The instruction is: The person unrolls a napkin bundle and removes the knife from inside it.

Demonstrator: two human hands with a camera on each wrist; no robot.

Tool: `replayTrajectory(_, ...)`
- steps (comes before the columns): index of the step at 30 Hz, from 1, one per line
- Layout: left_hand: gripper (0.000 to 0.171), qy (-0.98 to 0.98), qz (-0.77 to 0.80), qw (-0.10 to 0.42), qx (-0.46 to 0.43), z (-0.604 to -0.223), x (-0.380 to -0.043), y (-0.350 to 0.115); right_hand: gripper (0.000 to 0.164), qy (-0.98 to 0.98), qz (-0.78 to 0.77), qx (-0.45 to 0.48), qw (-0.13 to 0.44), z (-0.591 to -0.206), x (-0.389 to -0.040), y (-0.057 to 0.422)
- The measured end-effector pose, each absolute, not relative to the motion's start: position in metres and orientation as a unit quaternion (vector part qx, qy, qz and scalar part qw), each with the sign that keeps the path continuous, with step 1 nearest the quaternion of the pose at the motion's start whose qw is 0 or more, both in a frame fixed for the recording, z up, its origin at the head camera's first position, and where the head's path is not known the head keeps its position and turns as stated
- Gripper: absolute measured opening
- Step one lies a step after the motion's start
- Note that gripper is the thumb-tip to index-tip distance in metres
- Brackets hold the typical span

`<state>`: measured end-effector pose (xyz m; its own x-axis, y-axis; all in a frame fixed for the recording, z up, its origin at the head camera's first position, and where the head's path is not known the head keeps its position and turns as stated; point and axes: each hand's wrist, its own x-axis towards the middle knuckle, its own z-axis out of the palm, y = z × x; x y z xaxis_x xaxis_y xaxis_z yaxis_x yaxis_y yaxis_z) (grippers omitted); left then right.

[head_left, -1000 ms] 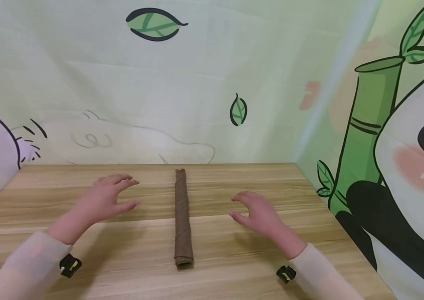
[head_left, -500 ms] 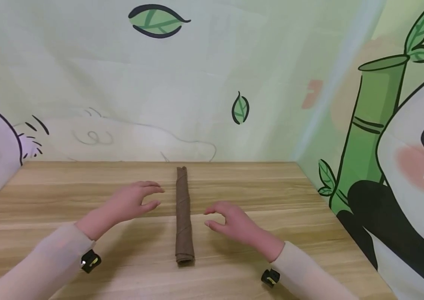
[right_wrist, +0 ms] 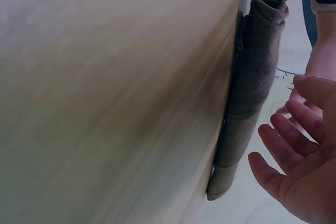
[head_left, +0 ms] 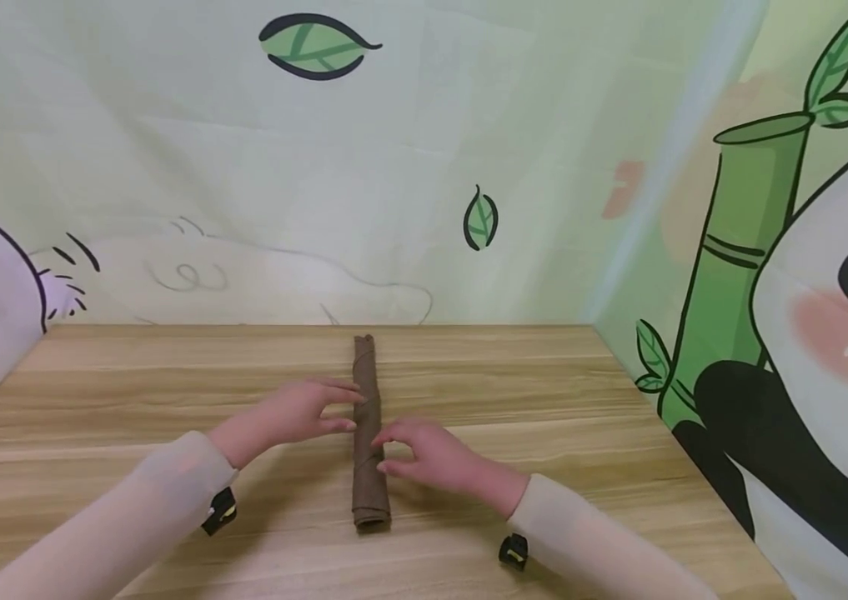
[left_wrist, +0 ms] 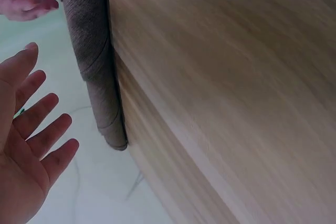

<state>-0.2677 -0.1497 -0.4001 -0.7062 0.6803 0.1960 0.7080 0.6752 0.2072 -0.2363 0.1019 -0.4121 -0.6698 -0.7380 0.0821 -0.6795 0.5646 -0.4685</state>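
A brown cloth rolled into a long tube (head_left: 368, 492) lies lengthwise on the wooden table, its hollow end toward me. My left hand (head_left: 302, 412) hovers at its left side, fingertips overlapping the roll in the head view. Just nearer to me on the right side, my right hand (head_left: 434, 454) has its thumb and forefinger at the roll's edge. Both wrist views show a gap between the fingers and the cloth roll (left_wrist: 94, 51). The left fingers (left_wrist: 44, 111) are spread and relaxed; those of the right, with fingertips (right_wrist: 268, 132) slightly bent, hold nothing.
The wooden table (head_left: 506, 375) reaches back to a pale green fabric wall (head_left: 206, 150) printed with leaves. On the right, a panel carries a panda and bamboo print (head_left: 742, 250). A small black device (head_left: 221, 511) is strapped at each wrist.
Both hands have moved inward from either side toward the cloth roll, now almost meeting over it. The roll stays in place on the table.
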Motion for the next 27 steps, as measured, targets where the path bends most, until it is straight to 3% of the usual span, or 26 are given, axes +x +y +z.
replayTrajectory(17, 0.043, -0.920, -0.115, -0.012, -0.374, -0.409, -0.284, -0.133, 0.039, 0.897, -0.190, -0.394, 0.066, -0.417, -0.241, 0.085)
replayTrajectory(27, 0.040, -0.922, -0.121, -0.033, -0.366, -0.413, -0.288, -0.126, 0.013, 0.885, -0.250, -0.388, 0.071, -0.418, -0.252, 0.082)
